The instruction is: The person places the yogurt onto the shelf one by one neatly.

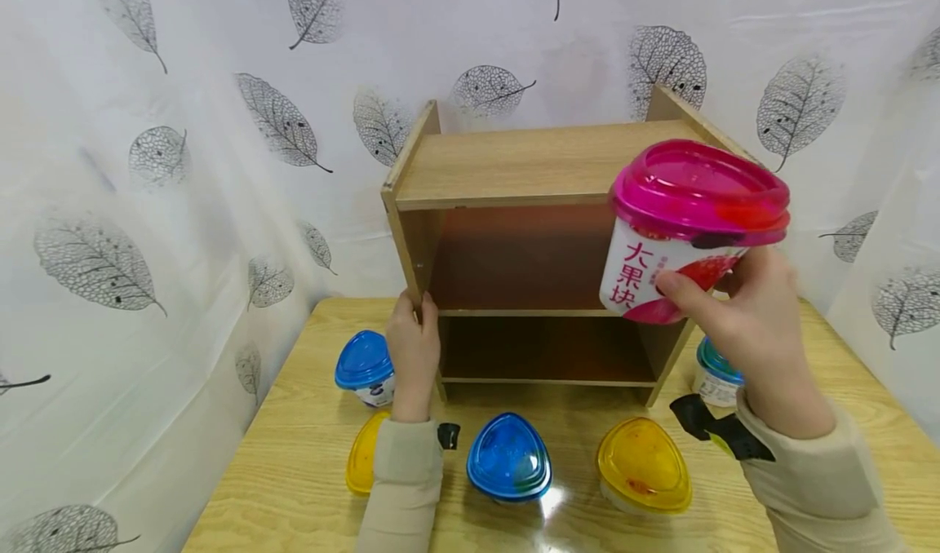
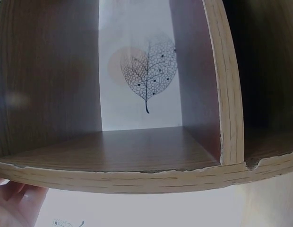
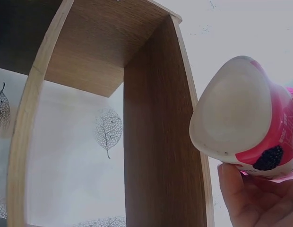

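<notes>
- Pink-lidded tub (image 1: 683, 239), nearest the head camera, is held in the air before the upper right of the shelf (image 1: 529, 161). Its plastic lid is glossy, its label white with pink characters and berry pictures; the right wrist view shows a smooth, cream, rounded-triangle base.
- Whitish sheet (image 1: 187, 210), thin and creased, printed with lacy black leaves, cut off by the frame.
- Wood-grained table (image 1: 272, 463).
- Left yellow-lidded tub (image 1: 361, 455), partly hidden by a sleeve (image 1: 402, 496).
- Left blue-lidded tub (image 1: 365, 365), just beside the left hand (image 1: 413, 353).
- That hand's fingers and thumb close round the shelf's left panel; some fingertips are hidden.
- Middle blue-lidded tub (image 1: 509, 457), shiny.
- Shelf boards: pale wood, one edge chipped, lower compartment dim.
- Right yellow-lidded tub (image 1: 645, 463).
- Green-lidded tub (image 1: 716, 378), partly covered by the right hand's wrist.
- Right hand (image 1: 756, 329) grips the pink-lidded tub, thumb on the label, other fingers mostly hidden behind.
</notes>
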Motion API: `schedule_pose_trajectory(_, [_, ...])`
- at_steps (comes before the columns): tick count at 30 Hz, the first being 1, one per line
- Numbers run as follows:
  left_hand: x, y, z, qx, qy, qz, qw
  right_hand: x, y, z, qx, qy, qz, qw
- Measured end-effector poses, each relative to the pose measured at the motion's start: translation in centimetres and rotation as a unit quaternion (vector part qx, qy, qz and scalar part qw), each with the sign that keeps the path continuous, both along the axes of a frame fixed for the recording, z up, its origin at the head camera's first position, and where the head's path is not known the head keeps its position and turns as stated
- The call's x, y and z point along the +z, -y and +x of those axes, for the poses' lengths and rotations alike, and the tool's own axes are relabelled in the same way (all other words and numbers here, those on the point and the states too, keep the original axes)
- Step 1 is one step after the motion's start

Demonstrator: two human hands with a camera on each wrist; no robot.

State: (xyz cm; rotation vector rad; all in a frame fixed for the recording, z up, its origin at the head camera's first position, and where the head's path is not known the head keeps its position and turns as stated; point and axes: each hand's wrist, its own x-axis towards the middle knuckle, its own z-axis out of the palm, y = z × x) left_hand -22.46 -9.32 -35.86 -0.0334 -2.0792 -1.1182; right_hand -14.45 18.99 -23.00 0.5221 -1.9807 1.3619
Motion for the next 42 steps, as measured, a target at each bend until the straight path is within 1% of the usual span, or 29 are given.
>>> schedule_pose_trajectory(7, [0.1,-0.1,0.0,-0.001,-0.002,0.0,1.0,1.0,0.0,0.0,-0.007,0.009,-0.004,1.0])
schedule_pose_trajectory(14, [0.1,-0.1,-0.1,-0.004,-0.012,-0.003,0.9999,1.6,-0.1,-0.3,-0.005,0.004,-0.007,1.0])
schedule_pose_trajectory(19, [0.1,-0.1,-0.2,-0.003,-0.018,-0.005,0.9998,2.1,0.0,-0.4,-0.013,0.0,-0.003,1.0])
schedule_pose_trajectory(24, [0.1,0.0,-0.2,0.001,-0.017,-0.004,0.9999,2.8,0.2,-0.5,-0.025,0.0,0.004,1.0])
schedule_pose_trajectory(29, [0.1,0.0,-0.2,0.002,-0.018,-0.005,0.9998,3.5,0.4,-0.7,-0.017,-0.001,-0.005,1.0])
schedule_pose_trajectory(33, [0.0,-0.1,-0.2,0.0,-0.017,-0.005,0.9998,3.9,0.6,-0.9,-0.012,-0.004,-0.005,1.0])
schedule_pose_trajectory(42, [0.0,-0.1,0.0,0.01,-0.02,-0.011,0.9997,4.8,1.1,-1.6,-0.027,-0.005,-0.011,1.0])
